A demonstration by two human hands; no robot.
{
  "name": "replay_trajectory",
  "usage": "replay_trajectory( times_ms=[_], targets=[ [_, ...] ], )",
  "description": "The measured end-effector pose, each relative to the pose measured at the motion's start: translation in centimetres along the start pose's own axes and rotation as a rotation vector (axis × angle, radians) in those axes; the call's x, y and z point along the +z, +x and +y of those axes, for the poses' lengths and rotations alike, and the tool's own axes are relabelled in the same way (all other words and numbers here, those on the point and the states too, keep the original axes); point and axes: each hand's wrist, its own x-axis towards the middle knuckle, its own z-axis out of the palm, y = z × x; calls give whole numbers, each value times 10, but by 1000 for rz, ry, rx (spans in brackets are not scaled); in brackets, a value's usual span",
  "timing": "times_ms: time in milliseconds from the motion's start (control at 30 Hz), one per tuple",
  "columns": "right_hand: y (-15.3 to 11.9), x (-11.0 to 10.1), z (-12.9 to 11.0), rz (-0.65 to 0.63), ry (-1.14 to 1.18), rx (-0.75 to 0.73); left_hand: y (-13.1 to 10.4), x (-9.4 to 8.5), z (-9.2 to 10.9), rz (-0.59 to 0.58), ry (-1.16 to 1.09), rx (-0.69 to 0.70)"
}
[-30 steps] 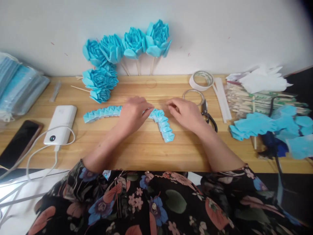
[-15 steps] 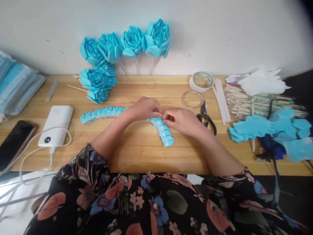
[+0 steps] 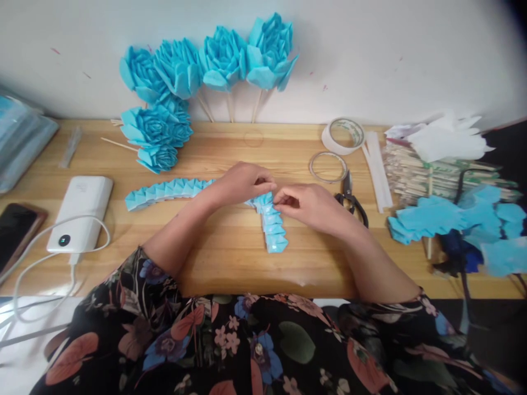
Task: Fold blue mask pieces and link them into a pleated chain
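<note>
A long blue folded strip with pleated, petal-like edges lies across the table, running under my left hand. Its short end bends toward me below my fingers. My left hand is closed, fingertips pinching the strip near the bend. Close on the other side, my right hand is closed too, with thumb and index finger on the strip's edge at the same bend. The stretch of strip beneath my left palm is hidden.
Blue folded flowers on sticks lean against the wall. To the right lie tape, a thin ring, black-handled scissors, stick bundles and more blue strips. A white power bank and phone lie left.
The strip's short end has swung left and now points more straight toward me. My hands have stayed at the bend, and the whole view has shifted slightly.
</note>
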Motion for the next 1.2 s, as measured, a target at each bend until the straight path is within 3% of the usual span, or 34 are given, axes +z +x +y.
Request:
replay_trajectory(
  times_ms=[200, 433, 733, 1200],
  targets=[
    [1, 1, -1, -14, -55, 13, 0, -2, 8, -82, 44, 101],
    [1, 1, -4, -45, -84, 31, -2, 3, 4, -93, 154, 91],
    [2, 10, -8, 13, -164, -49, -1, 6, 2, -86, 214, 85],
    [-4, 7, -9, -41, -141, -185, -1, 4, 0, -108, 252, 126]
  ],
)
